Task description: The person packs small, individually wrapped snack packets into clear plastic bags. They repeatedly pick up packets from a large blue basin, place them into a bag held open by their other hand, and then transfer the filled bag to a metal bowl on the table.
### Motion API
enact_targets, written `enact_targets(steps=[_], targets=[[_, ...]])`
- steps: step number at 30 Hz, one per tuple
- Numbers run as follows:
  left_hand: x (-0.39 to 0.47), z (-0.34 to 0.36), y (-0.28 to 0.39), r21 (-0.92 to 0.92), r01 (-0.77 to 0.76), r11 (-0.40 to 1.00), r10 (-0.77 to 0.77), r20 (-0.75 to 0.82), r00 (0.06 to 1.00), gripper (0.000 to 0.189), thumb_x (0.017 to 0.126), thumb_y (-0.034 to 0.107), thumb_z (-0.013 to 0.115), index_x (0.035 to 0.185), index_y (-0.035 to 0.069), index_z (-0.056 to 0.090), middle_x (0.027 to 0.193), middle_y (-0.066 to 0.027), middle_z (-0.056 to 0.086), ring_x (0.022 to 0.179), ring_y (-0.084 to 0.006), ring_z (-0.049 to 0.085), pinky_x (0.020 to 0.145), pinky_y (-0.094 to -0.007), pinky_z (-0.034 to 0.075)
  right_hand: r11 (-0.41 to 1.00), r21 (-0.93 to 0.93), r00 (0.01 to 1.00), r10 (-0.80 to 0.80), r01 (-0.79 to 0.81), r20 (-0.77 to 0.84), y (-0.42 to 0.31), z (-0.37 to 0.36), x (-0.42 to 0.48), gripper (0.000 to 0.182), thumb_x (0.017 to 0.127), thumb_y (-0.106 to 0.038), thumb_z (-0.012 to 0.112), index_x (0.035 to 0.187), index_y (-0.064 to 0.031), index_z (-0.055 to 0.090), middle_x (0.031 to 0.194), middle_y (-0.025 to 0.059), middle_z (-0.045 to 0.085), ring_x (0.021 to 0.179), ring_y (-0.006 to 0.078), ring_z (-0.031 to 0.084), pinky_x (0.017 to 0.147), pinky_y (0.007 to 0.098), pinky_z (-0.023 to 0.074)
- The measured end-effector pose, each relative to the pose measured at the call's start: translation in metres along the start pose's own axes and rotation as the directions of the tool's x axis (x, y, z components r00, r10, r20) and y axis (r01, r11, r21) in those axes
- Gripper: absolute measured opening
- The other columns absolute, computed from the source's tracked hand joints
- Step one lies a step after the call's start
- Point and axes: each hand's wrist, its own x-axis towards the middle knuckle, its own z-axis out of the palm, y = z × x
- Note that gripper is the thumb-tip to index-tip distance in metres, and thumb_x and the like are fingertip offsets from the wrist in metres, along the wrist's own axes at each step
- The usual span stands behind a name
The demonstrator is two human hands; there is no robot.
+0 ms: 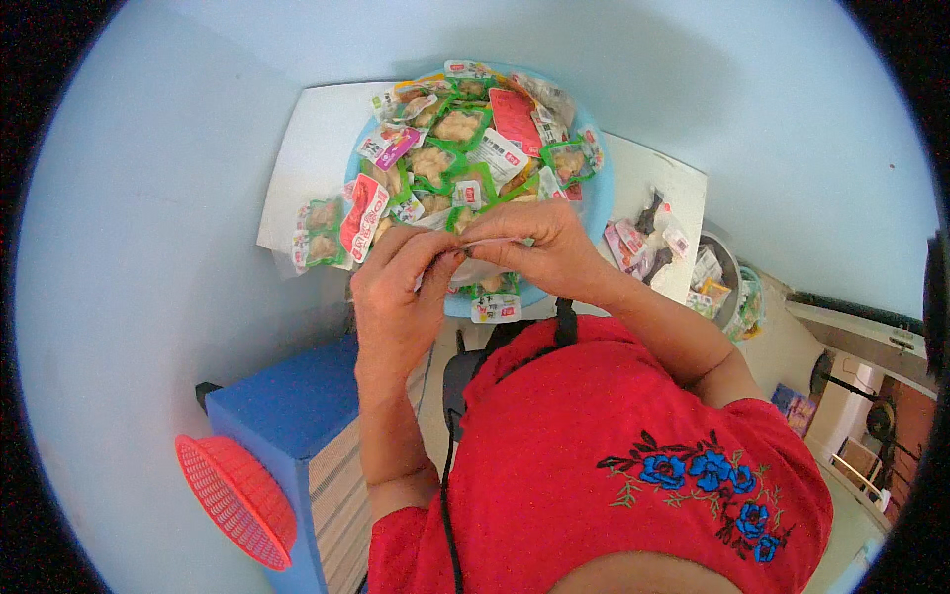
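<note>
My left hand (404, 286) and my right hand (545, 245) meet above the near part of a light blue plastic basin (603, 189). Both pinch the top edge of a pale plastic packet (479, 271) between thumb and fingers; its contents cannot be told. The basin is heaped with small sealed food packets, many with green edges and a light brown filling, such as one green-edged packet (456, 126) near the top. A red packet (364, 215) lies by the basin's left rim. One packet with a white label (496, 308) hangs over the near rim.
The basin stands on a white table (297, 148). Green-edged packets (321, 230) lie at its left, pink packets (627, 241) at its right. Further right is a metal bowl (735, 275) of packets. A red plastic basket (237, 501) leans by a blue cabinet (289, 401) at lower left.
</note>
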Motion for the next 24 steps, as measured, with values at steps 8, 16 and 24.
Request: enact_targets(steps=[8,16,24], targets=[[-0.032,-0.057,-0.044,-0.011,0.164,0.986,-0.165,-0.017,0.986,0.011,0.073,-0.003,0.072,0.081,-0.001,0.065,0.074,-0.0083,0.064,0.066,-0.0157,0.060,0.060,-0.0260,0.046,0.994,0.084,0.997,0.073,-0.076,0.041,-0.001,-0.009,-0.005,0.012,0.085,-0.008,0.066,0.091,0.0017,0.069,0.082,0.0083,0.068,0.075,0.0135,0.063,0.066,0.0272,0.0488],[-0.032,-0.057,-0.041,-0.002,0.193,0.981,-0.193,-0.052,0.980,0.011,0.072,-0.004,0.073,0.079,-0.001,0.066,0.074,-0.0074,0.064,0.065,-0.0132,0.058,0.059,-0.0250,0.045,0.975,0.117,0.981,0.181,-0.188,0.064,-0.005,-0.009,-0.005,0.012,0.087,-0.007,0.064,0.094,0.0013,0.068,0.083,0.0070,0.068,0.076,0.0124,0.062,0.066,0.0274,0.0489],[-0.027,-0.060,-0.041,0.035,0.202,0.979,-0.201,-0.017,0.979,0.012,0.072,-0.003,0.074,0.080,-0.001,0.066,0.075,-0.0089,0.065,0.068,-0.0159,0.059,0.062,-0.0267,0.046,0.999,0.033,0.980,-0.008,0.015,-0.198,-0.002,-0.007,-0.005,0.009,0.083,-0.010,0.068,0.085,-0.0016,0.070,0.080,0.0052,0.069,0.070,0.0107,0.063,0.064,0.0269,0.0506]])
